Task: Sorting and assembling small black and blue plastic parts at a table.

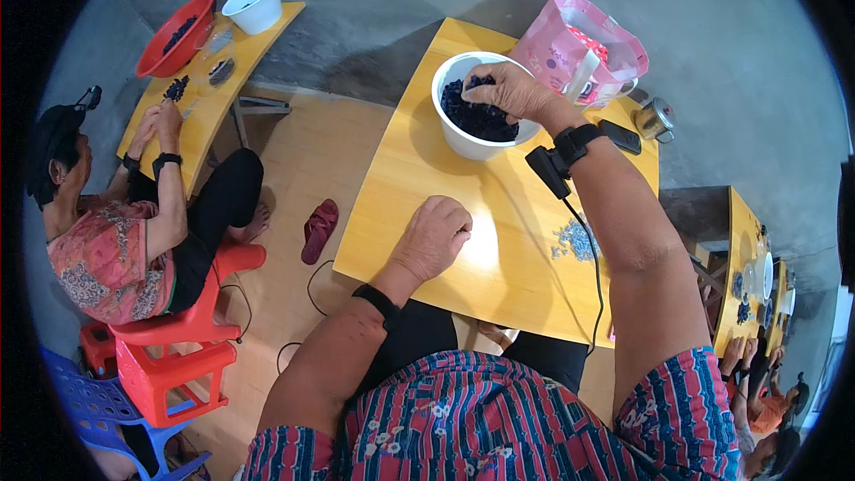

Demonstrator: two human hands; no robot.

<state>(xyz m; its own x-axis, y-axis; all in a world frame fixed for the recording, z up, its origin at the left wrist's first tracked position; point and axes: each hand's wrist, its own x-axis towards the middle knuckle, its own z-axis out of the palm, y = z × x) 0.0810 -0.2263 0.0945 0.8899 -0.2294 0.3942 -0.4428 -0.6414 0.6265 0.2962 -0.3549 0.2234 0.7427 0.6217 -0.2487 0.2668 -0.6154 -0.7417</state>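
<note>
Over the white bowl (pixel 476 116) of dark berries (pixel 472 116), the right hand (pixel 517 91) is curled, grasping some; the left hand (pixel 435 236) is rested clenched on the yellow desk (pixel 401 178), apparently as a brace.

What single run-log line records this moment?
right hand: in white bowl of dark pieces | left hand: fisted on yellow table

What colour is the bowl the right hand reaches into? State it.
White: the bowl holds small dark pieces under the right hand. Head view.
</note>
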